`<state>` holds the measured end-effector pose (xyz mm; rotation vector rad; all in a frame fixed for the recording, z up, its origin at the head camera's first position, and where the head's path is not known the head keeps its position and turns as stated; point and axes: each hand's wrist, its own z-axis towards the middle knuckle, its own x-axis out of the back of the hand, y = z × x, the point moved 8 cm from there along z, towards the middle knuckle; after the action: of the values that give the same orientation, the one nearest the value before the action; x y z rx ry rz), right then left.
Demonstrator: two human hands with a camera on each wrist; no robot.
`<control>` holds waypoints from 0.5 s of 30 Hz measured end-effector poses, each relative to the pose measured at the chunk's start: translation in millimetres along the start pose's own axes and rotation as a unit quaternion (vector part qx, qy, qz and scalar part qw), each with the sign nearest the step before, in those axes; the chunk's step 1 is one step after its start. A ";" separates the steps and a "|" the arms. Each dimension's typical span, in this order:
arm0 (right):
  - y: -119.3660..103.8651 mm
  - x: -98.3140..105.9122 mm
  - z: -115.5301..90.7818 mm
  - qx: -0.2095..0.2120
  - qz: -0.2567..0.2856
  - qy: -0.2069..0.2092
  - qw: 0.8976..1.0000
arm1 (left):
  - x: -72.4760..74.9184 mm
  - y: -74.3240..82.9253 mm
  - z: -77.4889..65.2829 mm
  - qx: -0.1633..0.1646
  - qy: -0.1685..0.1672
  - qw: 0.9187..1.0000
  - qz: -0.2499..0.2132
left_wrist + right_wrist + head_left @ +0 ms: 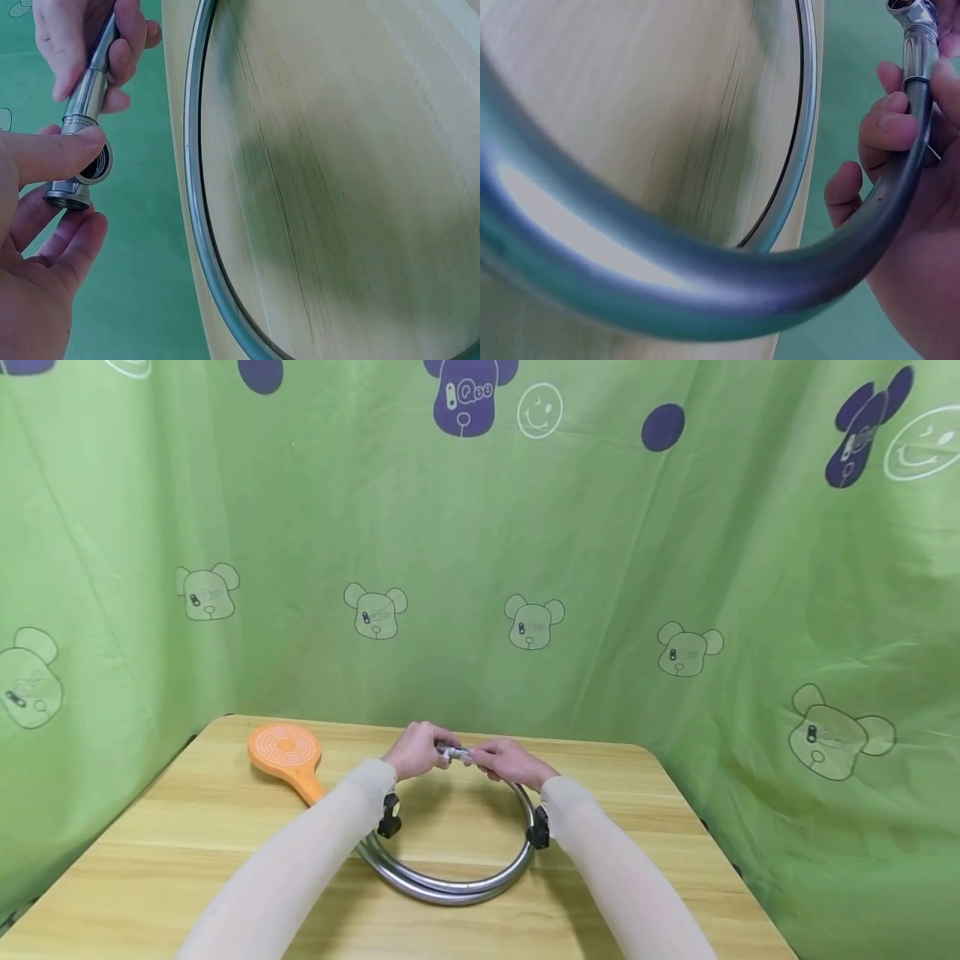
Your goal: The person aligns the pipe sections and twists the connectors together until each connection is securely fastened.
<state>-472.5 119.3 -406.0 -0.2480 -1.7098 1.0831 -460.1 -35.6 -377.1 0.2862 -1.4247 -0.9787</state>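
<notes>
A chrome tee-shaped fitting [69, 196] with open threaded ends is pinched between the thumb and fingers of my left hand [418, 752]. My right hand [517, 762] grips the end of a silvery shower hose [450, 893], its fingers round the hose close to the metal end connector [919, 60]. Connector and fitting meet in line between the two hands; how far they are threaded together cannot be seen. Behind the left forearm lies an orange shower head [285, 747], face up, its handle partly hidden by the sleeve.
The hose lies in a coil on the light wooden table [637, 860], below and between the forearms. A green curtain [465, 527] with bear and smiley prints hangs behind the table and at both sides. Black wrist cameras [389, 816] sit on both wrists.
</notes>
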 end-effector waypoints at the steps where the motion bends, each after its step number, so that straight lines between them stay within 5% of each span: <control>1: -0.2 0.1 -0.3 -0.002 -0.001 -0.002 1.000 | -0.1 0.0 0.1 0.001 -0.001 1.000 0.000; 15: -5.5 -1.8 -1.6 -0.003 0.016 -0.004 1.000 | -0.5 -2.7 0.6 0.006 -0.005 1.000 -0.019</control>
<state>-468.6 115.9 -402.9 -0.2751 -1.7213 1.1039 -461.6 -36.7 -379.3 0.3184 -1.4381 -1.0038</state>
